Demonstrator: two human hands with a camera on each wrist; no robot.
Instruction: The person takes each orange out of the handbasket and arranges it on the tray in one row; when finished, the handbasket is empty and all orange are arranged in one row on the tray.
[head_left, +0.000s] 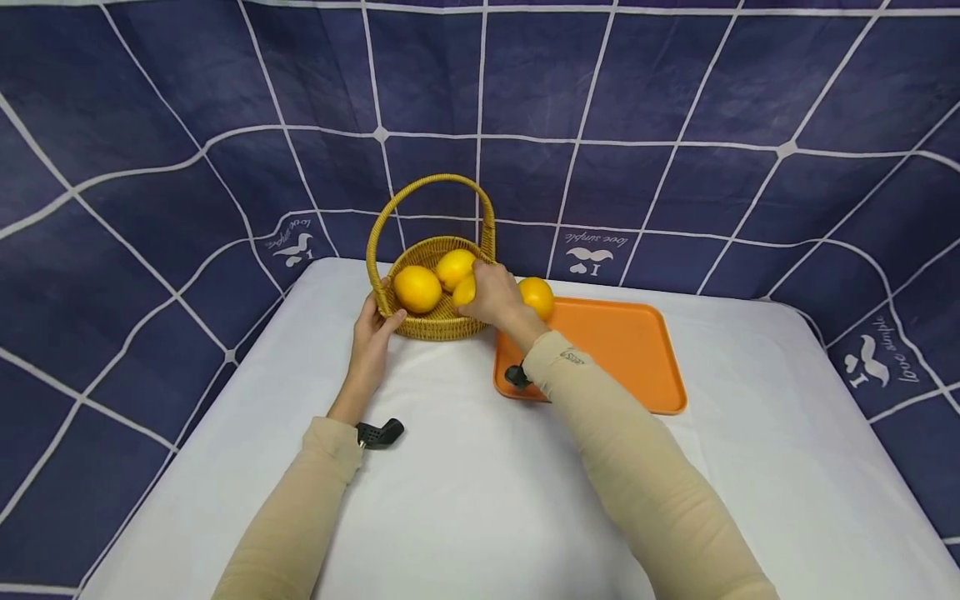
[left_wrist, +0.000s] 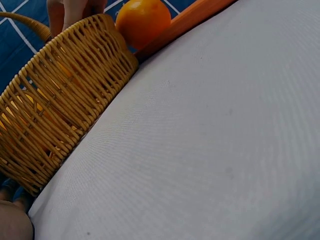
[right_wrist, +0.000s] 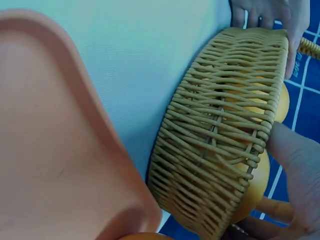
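A wicker basket (head_left: pixel 435 327) with a tall hoop handle (head_left: pixel 390 208) stands at the back of the white table. Two oranges (head_left: pixel 417 288) (head_left: pixel 455 268) lie loose in it. My left hand (head_left: pixel 382 310) holds the basket's left rim, thumb over the edge; its fingers (right_wrist: pixel 265 12) show on the rim in the right wrist view. My right hand (head_left: pixel 480 292) reaches over the right rim and grips a third orange (head_left: pixel 465 292) inside; my thumb (right_wrist: pixel 300 165) lies against that orange (right_wrist: pixel 257 182). Another orange (head_left: pixel 537 297) (left_wrist: pixel 142 22) sits on the orange tray (head_left: pixel 615 350), just right of the basket (left_wrist: pixel 60 105).
The tray's rim (left_wrist: pixel 190 20) nearly touches the basket wall (right_wrist: pixel 220 145); its bare floor (right_wrist: pixel 55 150) spreads to the right. White cloth (head_left: pixel 465 483) covers the table toward me. A blue checked cloth (head_left: pixel 675 100) hangs behind and at both sides.
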